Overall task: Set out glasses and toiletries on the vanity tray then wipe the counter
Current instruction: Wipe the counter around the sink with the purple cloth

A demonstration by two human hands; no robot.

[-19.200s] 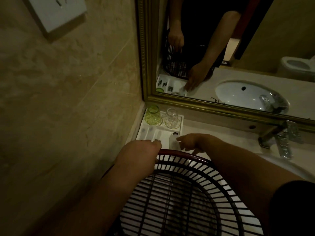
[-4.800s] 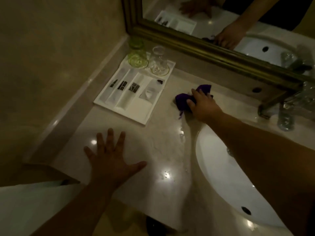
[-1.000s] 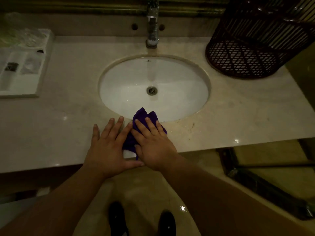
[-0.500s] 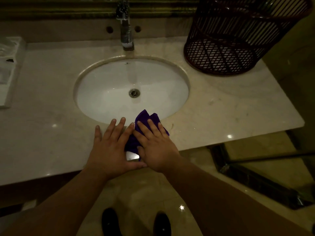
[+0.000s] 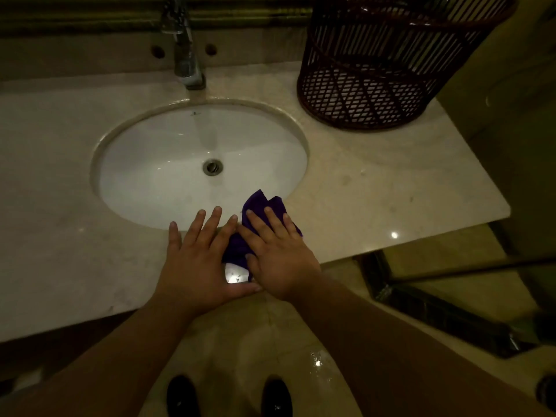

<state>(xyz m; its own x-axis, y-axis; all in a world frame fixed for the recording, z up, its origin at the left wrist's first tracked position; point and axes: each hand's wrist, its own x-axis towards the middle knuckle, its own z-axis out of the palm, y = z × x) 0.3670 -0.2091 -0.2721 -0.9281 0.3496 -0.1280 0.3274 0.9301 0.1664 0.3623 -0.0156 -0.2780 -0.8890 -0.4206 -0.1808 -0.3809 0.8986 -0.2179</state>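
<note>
A purple cloth (image 5: 264,206) lies on the beige marble counter (image 5: 376,188) at the front rim of the white sink (image 5: 168,164). My right hand (image 5: 279,257) presses flat on the cloth, fingers spread. My left hand (image 5: 198,260) lies flat beside it, its fingers touching the cloth's left edge and the sink rim. The vanity tray with glasses and toiletries is out of view to the left.
A chrome faucet (image 5: 186,55) stands behind the sink under the gold mirror frame. A dark woven basket (image 5: 382,64) stands on the counter at the back right. The counter ends at the right by a wall. My shoes (image 5: 180,395) show on the glossy floor below.
The view has shifted right, so the tray has left the frame. Both hands with the cloth have slid a little right along the sink's front rim.
</note>
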